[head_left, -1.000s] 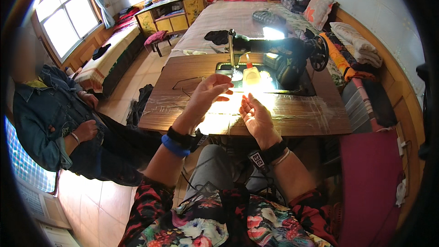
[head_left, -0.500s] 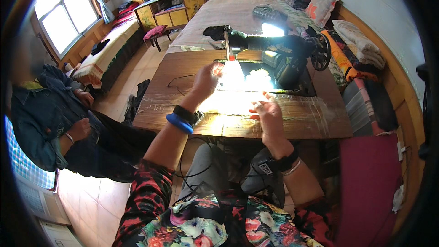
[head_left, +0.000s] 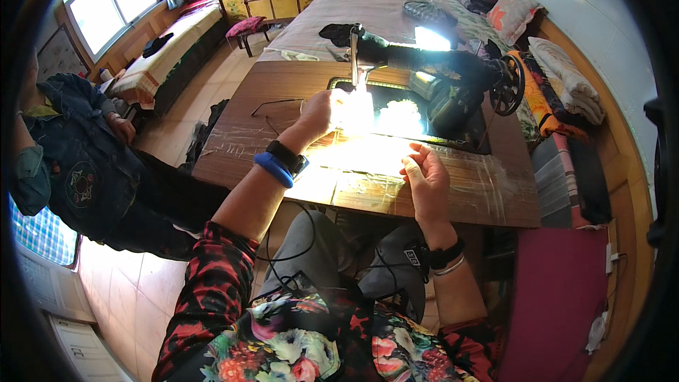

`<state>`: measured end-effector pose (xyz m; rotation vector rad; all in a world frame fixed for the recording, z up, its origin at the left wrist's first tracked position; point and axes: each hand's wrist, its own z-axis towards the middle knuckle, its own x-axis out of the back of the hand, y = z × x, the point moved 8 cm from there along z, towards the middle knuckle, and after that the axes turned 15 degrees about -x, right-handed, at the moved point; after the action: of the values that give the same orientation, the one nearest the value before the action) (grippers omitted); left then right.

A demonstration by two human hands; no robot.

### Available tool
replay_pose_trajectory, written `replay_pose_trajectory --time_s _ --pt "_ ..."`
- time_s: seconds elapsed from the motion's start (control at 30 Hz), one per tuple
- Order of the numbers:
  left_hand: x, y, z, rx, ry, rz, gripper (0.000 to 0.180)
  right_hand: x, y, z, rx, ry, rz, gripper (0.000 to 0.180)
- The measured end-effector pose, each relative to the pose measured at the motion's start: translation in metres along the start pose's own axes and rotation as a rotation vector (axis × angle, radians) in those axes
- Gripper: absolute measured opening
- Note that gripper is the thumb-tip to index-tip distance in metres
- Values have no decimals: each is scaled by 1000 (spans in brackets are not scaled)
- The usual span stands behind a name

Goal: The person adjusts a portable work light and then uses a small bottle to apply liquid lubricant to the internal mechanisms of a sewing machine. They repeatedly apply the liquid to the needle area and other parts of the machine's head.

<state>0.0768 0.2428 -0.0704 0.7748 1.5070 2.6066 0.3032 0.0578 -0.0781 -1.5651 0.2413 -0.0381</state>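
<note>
The left hand (head_left: 320,114) reaches over the brown wood-grain bench (head_left: 300,79), its fingers bent and partly lost in strong white glare; whether they grasp anything, I cannot tell. Just beside these fingers, at the needle end, stands the black sewing machine (head_left: 435,62) with its upright silvery metal post (head_left: 354,56). Its long arm extends beyond and to the right of the left fingers, ending in a round black spoked handwheel (head_left: 508,85).

The right hand (head_left: 430,182) is over the near part of the bench, to the right of the left fingers and nearer the body. Its fingers curl, the thumb close to the forefinger; whether something thin lies between them, I cannot tell. Beyond the right fingers lies the dark rectangular machine bed plate (head_left: 463,140), partly washed out by light.

A thin, dark, bent strip (head_left: 279,102) rests left of the left fingers. Farther left of them is a person in a dark blue denim jacket (head_left: 78,148).
</note>
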Motion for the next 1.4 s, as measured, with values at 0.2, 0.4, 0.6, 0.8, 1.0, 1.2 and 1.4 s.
replay_pose_trajectory --time_s 0.2,0.4,0.6,0.8,1.0,1.2,1.4 --pt "-3 5 3 -149 -75 193 20 -2 -2 -3 -2 -16 24 30" --pt "10 15 0 -113 64 225 26 1 -2 -4 -17 28 -42 29" --pt "65 52 -45 -106 118 38 31 -2 0 1 8 26 37 30" --pt "148 29 -133 237 227 392 23 -3 -4 -6 17 65 -132 32" --pt "131 40 -143 -76 297 483 18 -6 -8 -8 17 75 -258 33" --pt "93 50 -135 -155 47 767 39 -1 -8 0 97 74 -279 25" --pt "84 69 -135 -171 75 852 19 -2 -22 -7 160 194 -385 20"
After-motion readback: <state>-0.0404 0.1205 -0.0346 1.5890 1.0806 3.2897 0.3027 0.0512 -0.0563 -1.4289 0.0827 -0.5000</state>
